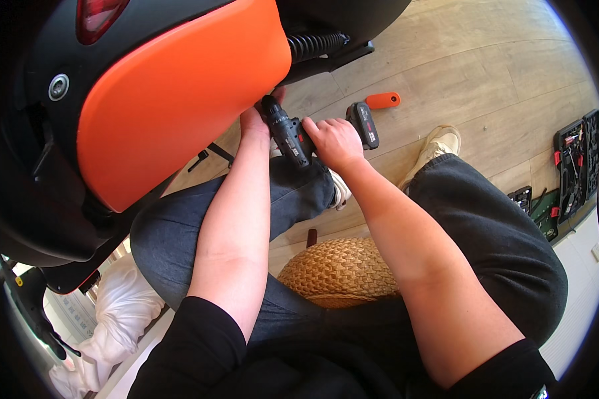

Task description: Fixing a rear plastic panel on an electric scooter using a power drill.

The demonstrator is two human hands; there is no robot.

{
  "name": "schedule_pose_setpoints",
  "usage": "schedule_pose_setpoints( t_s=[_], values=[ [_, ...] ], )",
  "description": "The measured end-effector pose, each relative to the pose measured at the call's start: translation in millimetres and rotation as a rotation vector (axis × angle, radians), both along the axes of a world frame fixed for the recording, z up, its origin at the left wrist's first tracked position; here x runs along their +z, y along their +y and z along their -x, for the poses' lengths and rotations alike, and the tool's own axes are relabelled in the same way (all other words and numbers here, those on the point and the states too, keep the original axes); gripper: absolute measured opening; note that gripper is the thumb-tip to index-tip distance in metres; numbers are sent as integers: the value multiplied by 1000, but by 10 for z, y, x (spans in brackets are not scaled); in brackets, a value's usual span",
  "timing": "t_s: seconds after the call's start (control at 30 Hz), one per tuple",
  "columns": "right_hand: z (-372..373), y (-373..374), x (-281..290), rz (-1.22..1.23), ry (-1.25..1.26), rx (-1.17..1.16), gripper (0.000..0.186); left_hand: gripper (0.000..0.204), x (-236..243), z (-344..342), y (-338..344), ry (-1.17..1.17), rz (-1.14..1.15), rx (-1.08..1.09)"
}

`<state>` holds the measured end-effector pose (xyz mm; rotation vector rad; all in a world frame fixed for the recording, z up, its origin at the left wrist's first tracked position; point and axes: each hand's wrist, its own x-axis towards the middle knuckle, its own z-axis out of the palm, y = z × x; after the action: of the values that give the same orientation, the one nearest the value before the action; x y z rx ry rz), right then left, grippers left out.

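Observation:
A black cordless drill [290, 133] is in my right hand [339, 141], whose fingers wrap round its grip. Its battery sticks out to the right of the hand, and its chuck points up and left toward the scooter. My left hand [254, 121] reaches to the lower edge of the scooter's orange side panel [186, 93], beside the chuck. Most of its fingers are hidden behind the drill and the panel edge, so what they touch does not show. A black coil spring [316, 46] sits just past the panel.
A small orange piece [383, 100] lies on the wooden floor [485, 80] beyond the drill. An open tool case [571, 166] stands at the right. Between my legs is a woven seat [339, 269]. White cloth or plastic [123, 299] lies at the lower left.

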<state>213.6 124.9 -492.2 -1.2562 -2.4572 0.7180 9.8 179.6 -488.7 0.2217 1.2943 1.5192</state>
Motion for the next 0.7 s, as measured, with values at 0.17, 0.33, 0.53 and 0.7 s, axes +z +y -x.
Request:
schedule_pose_setpoints(
  t_s=[0.17,0.33,0.53,0.7],
  values=[
    [32,0,-13,-3,-28,0,20,50,-75,94,-24,-224,1,-27],
    [85,-40,-35,-15,-65,-14,19,52,-124,123,-1,-172,-64,-53],
    [60,-48,-68,-57,-79,-19,26,51,-135,128,-21,-167,-70,-59],
    [62,-45,-69,-81,-85,-5,32,48,-142,149,-31,-183,-100,-80]
  ],
)
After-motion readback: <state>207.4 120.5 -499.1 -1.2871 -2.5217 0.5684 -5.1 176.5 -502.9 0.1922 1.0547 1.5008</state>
